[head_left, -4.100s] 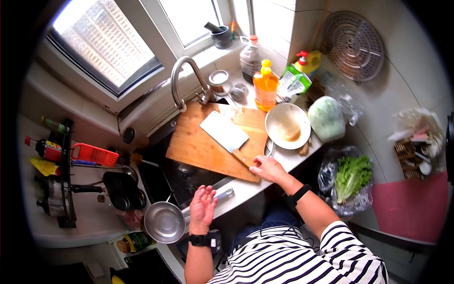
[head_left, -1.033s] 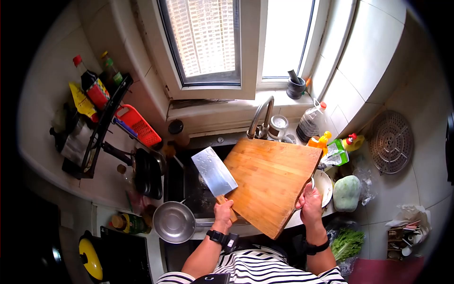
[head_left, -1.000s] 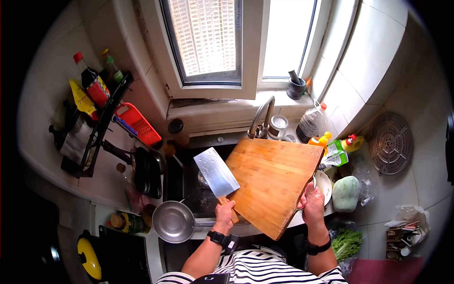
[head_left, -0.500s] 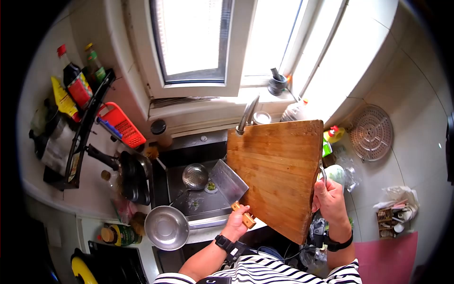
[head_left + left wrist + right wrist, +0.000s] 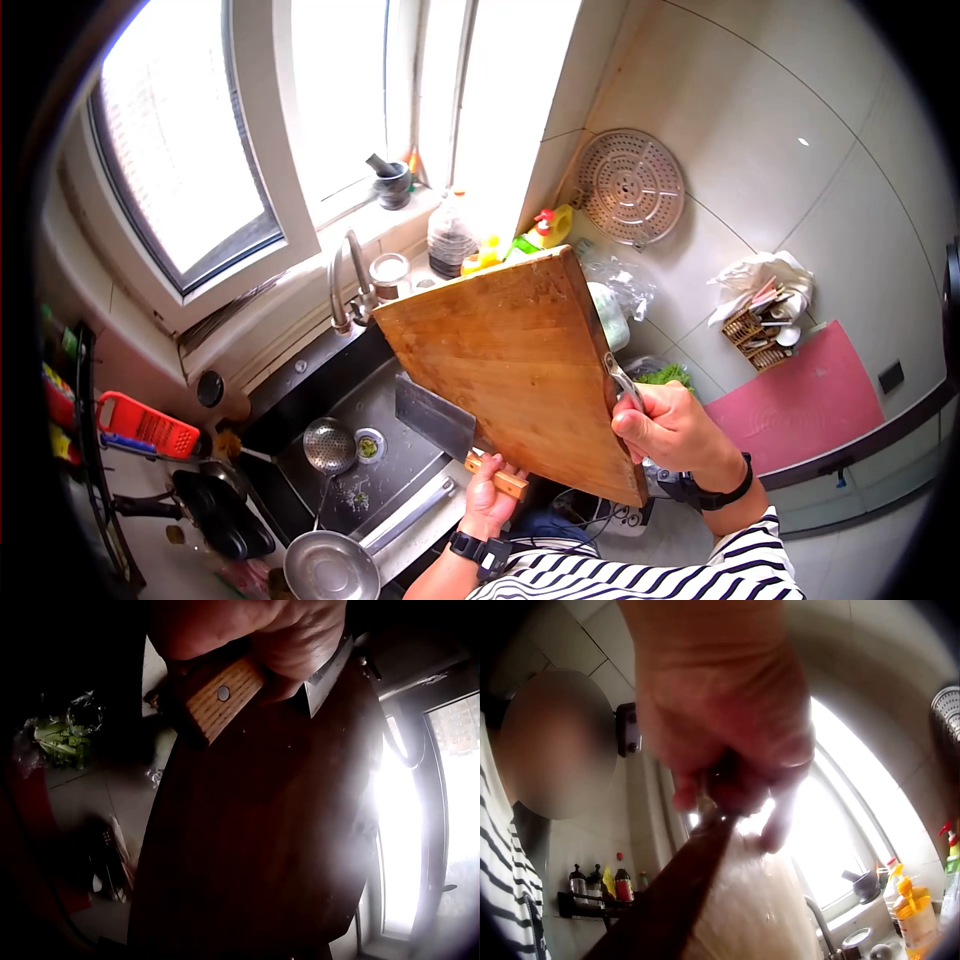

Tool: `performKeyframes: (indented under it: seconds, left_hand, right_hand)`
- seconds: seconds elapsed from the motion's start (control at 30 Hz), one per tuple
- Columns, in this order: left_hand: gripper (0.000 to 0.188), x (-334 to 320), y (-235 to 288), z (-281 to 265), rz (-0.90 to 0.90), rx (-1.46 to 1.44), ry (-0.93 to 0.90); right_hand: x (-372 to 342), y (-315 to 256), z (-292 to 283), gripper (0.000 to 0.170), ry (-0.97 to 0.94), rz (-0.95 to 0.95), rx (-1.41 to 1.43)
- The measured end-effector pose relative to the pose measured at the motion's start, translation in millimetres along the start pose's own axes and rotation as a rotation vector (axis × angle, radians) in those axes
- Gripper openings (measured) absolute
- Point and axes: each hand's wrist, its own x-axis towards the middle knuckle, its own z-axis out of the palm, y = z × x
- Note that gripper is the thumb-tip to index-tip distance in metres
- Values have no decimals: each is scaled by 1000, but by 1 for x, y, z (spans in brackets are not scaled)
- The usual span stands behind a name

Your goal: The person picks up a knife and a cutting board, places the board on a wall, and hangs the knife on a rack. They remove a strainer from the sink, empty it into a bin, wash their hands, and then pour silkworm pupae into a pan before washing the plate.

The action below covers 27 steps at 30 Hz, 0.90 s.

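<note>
Currently, we are looking down into a kitchen corner, where a window (image 5: 180, 150) is letting in strong light on the left. A dark metal sink (image 5: 410, 468) is sitting below it, under a curved faucet (image 5: 364, 302). Over the sink's right side, a thick wooden cutting board (image 5: 490, 360) is being held up at a tilt, its broad face turning toward us. A person in a striped top (image 5: 640, 568) is doing the holding.

On the wall at upper right, we are seeing a round perforated metal plate (image 5: 630, 187). At bottom left, a metal pan (image 5: 332, 566) is resting near the sink's front edge, its long handle pointing up and right. A cleaver (image 5: 435, 420) is showing its wide blade beside the board's lower left edge; we are not able to tell whether they are touching.

The right hand (image 5: 680, 425) is gripping at the board's right edge, its fingers curling around a metal ring handle (image 5: 624, 382). The left hand (image 5: 490, 500) is closing its fingers around the cleaver's wooden grip, near the board's lower edge; in the dark left wrist view, a metal rivet (image 5: 223, 694) is standing out on that grip. Inside the sink, a perforated ladle (image 5: 329, 446) is lying just beside the drain (image 5: 369, 446).
</note>
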Motion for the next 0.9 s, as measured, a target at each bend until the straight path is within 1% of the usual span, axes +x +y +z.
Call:
performKeyframes:
  seconds: [0.1, 0.17, 0.2, 0.27, 0.3, 0.43, 0.57, 0.73, 0.77, 0.87, 0.9]
  left_hand:
    - [22, 4, -7, 9, -21, 9, -72]
    - [24, 7, -12, 11, -27, -3, -117]
    - [20, 10, -15, 13, -35, 19, -106]
    - [12, 12, -18, 18, -23, 38, -57]
    - [13, 23, -21, 5, -27, 1, -82]
    - [17, 23, -25, 20, -42, -34, -193]
    - [19, 25, -26, 28, -51, -26, -203]
    - [18, 37, -28, 21, -17, -36, -242]
    - [18, 38, -28, 23, -8, -40, -258]
    - [20, 41, -28, 30, 0, -40, -220]
    - [21, 42, -28, 32, 7, -31, -226]
  right_hand:
    - [-14, 1, -10, 29, 5, -67, -39]
    - [-25, 5, -19, 28, 52, -79, -32]
    - [-28, 8, -23, 28, 62, -83, -28]
    - [-39, 8, -26, 35, 143, -73, -64]
    - [-46, 10, -29, 36, 162, -70, -89]
    - [-59, 11, -32, 41, 222, -140, -118]
    - [-62, 6, -32, 39, 266, -134, -110]
    - [-62, 17, -30, 37, 367, -202, -129]
    - [-63, 19, -29, 37, 387, -212, -127]
    - [-65, 24, -30, 34, 486, -115, 40]
    - [-63, 28, -31, 34, 505, -164, 45]
